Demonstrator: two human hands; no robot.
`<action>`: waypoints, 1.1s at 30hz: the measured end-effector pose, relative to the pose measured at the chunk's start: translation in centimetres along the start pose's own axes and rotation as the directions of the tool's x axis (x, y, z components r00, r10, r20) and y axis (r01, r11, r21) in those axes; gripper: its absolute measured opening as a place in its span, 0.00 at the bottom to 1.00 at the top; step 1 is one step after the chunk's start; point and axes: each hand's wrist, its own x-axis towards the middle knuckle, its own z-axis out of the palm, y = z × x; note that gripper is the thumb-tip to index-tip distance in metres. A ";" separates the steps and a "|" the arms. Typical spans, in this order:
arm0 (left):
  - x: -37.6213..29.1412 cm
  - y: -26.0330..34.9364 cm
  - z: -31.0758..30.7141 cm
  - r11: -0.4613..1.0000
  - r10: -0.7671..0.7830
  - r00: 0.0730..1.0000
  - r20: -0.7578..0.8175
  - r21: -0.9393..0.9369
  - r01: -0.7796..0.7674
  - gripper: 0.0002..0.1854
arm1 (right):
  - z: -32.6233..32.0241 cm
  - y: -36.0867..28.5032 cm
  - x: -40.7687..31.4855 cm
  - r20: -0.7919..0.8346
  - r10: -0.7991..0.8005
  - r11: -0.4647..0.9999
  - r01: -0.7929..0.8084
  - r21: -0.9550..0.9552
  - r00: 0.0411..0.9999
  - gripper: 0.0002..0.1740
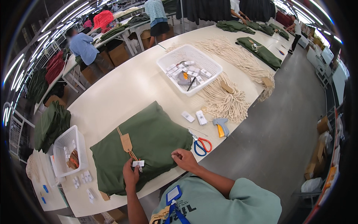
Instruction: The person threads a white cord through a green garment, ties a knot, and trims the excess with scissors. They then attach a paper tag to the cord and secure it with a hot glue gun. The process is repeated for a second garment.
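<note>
A pile of dark green fabric garments (156, 131) lies before me on the white table. On it rests a brown card hang tag (126, 142) with tan cords. My left hand (131, 173) holds a small white printed tag (138, 163) between thumb and fingers, just below the card tag. My right hand (183, 159) is over the pile's right side, fingers curled, with no object visible in it. Right of the pile lie scissors (202, 144) with one red and one blue handle. Beyond them is a grey tagging gun (221, 126) with an orange trigger.
Stacks of white tags (201, 117) lie near the tagging gun. A white plastic basket (207, 60) holds tags and tools beside bundles of cream cords (229, 98). Another basket (70, 151) stands at left by folded green garments (53, 123). Other people work at tables further off.
</note>
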 end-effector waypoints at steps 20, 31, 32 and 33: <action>6.6 -1.6 -2.9 0.836 -0.266 0.963 0.038 -0.488 0.250 0.29 | 0.9 1.2 -0.8 0.029 -0.001 1.000 0.001 0.002 1.000 0.08; 9.6 -2.9 -0.9 0.915 -0.209 0.977 -0.038 -0.359 0.182 0.25 | 1.0 0.5 -0.4 0.099 0.019 1.000 -0.021 0.013 0.995 0.07; 9.1 -2.6 -1.2 0.898 -0.252 0.967 -0.045 -0.384 0.216 0.23 | 0.9 0.4 -0.3 0.102 0.023 1.000 -0.023 0.008 0.995 0.08; 8.0 -2.3 -1.7 0.908 -0.272 0.957 -0.103 -0.358 0.219 0.23 | 0.9 0.3 -0.2 0.102 0.039 0.999 -0.041 0.014 0.994 0.08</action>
